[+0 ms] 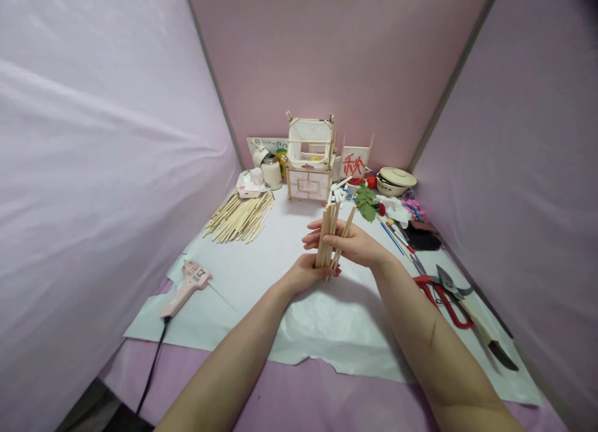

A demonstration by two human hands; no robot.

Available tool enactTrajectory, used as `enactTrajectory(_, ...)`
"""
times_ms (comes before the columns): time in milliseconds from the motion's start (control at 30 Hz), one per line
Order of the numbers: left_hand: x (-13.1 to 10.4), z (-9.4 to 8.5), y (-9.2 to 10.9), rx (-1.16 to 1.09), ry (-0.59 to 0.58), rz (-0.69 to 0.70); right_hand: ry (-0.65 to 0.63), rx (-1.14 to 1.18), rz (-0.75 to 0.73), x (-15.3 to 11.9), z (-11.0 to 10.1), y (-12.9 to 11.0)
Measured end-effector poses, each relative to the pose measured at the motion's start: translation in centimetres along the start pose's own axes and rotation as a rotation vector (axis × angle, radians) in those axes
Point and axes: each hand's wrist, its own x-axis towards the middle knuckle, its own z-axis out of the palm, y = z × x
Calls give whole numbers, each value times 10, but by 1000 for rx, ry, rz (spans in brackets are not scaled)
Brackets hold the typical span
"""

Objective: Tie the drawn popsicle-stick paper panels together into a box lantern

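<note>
A bundle of thin wooden sticks point(329, 232) stands nearly upright between my hands, above the white sheet. My left hand point(306, 272) is wrapped round the lower ends of the bundle. My right hand point(352, 242) is at its upper part, the thumb against the sticks and the other fingers stretched out behind them. One stick point(346, 227) leans away from the rest toward the right palm. Beyond the hands, a small frame model point(308, 182) built of sticks and white panels stands at the back.
Loose sticks point(240, 217) lie in a pile at back left. A pink glue gun point(187, 287) with a black cord lies at left. Red-handled shears point(443, 295) and a pale-handled knife point(483, 326) lie at right. A lidded bowl point(395, 181) and green leaves point(367, 202) are farther back.
</note>
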Motion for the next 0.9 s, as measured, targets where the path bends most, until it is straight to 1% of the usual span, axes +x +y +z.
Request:
enactTrajectory(67,-1,1,0,0,-80,20,-40,2,22,-1,2,-1)
enactTrajectory(133,0,2,0,44,-106,62,-40,-27,30,-1,4,-3)
enactTrajectory(200,1,2,-1,82,-63,106,47,-99,9,1,6,-4)
enactTrajectory(300,3,0,-2,8,32,112,267,-240,-44,5,6,-5)
enactTrajectory(333,4,-1,-3,-22,46,103,313,-285,-59,5,5,-5)
enactTrajectory(367,4,-1,-3,-42,50,93,333,-329,-68,5,5,-5)
enactTrajectory(433,5,-3,-5,-39,23,75,316,-411,-72,4,6,-7)
enactTrajectory(500,4,-4,-5,-20,-30,58,269,-476,-65,1,9,-10)
enactTrajectory(600,2,-6,-3,-19,-117,38,186,-499,-60,-4,14,-16)
enactTrajectory(667,-1,-6,2,-1,-163,32,104,-449,-39,-6,16,-20)
enactTrajectory(767,-4,-4,14,89,-217,26,-2,-280,20,-6,20,-21)
enactTrajectory(833,-6,-1,20,149,-245,-4,-6,-206,40,-5,23,-19)
enactTrajectory(900,-8,2,23,172,-248,-39,38,-197,53,-3,26,-17)
